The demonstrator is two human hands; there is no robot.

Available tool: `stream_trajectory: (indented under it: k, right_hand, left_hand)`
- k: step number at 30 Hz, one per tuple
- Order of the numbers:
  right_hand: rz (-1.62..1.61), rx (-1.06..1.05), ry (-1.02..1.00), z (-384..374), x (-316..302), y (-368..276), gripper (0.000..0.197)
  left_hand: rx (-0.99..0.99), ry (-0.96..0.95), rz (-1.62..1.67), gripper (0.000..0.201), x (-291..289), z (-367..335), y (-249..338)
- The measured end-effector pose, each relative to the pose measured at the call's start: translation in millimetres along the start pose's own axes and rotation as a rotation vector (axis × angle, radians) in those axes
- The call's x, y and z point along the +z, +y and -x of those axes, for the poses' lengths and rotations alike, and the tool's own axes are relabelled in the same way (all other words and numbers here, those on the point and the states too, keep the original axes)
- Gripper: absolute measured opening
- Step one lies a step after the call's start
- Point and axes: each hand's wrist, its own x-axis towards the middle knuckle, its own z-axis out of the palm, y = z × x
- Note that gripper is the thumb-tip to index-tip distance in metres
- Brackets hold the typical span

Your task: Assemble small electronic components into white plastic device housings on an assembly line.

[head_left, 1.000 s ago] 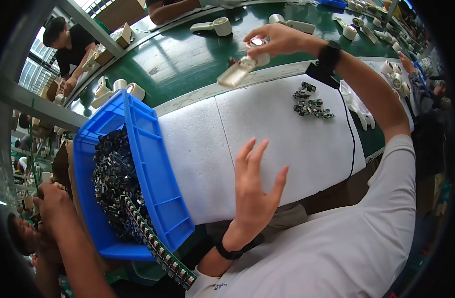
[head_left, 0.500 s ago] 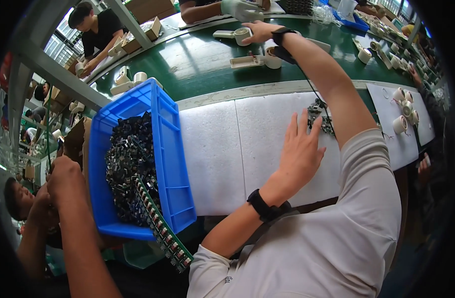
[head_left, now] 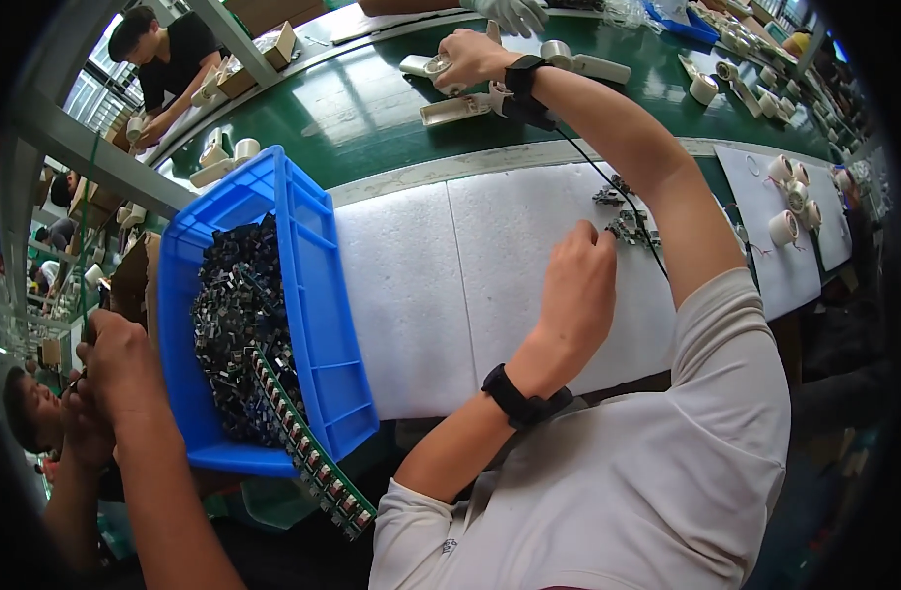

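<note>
Reaching far over the green conveyor belt, my right hand [head_left: 473, 59] has its fingers closed round the round head of a white plastic housing with a handle [head_left: 414, 65]. A second white housing, its handle an open shell [head_left: 456, 110], lies just nearer, partly under my right wrist. My left hand [head_left: 580, 280] is above the white foam sheet [head_left: 401, 295], fingers curled and pressed together. Its fingertips are beside a small heap of circuit boards [head_left: 632, 228]; what they pinch, if anything, is hidden. More small boards [head_left: 613, 191] lie just beyond that heap. Both wrists wear black bands, the right one with a cable.
At left stands a blue crate [head_left: 318, 295] full of small electronic parts, with a long green board strip [head_left: 308, 447] leaning over its edge. A co-worker's hands [head_left: 121, 364] are left of it. Across the belt is a gloved hand [head_left: 512, 14]. White round-headed parts [head_left: 787, 202] lie at right.
My right hand has moved left and closed on the white housing. My left hand's spread fingers have curled together by the boards. The gloved hand opposite has shifted right, and the view has shifted slightly.
</note>
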Motion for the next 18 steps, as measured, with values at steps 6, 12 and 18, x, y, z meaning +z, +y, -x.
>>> stream_trajectory:
  k: [6,12,18]
  right_hand:
    - [-0.347,-0.208,0.01,119.8,-122.7,-77.7,0.062]
    - [-0.834,-0.351,0.14,231.1,-141.7,-79.1,0.05]
    - [-1.109,0.079,-0.138,316.9,-92.4,-27.3,0.063]
  left_hand:
    - [0.0,0.093,0.076,0.015,-17.5,17.1,10.3]
    - [-0.141,0.108,0.138,0.028,-62.3,57.4,4.8]
    - [-0.234,0.37,-0.048,0.028,-99.9,98.0,-29.5]
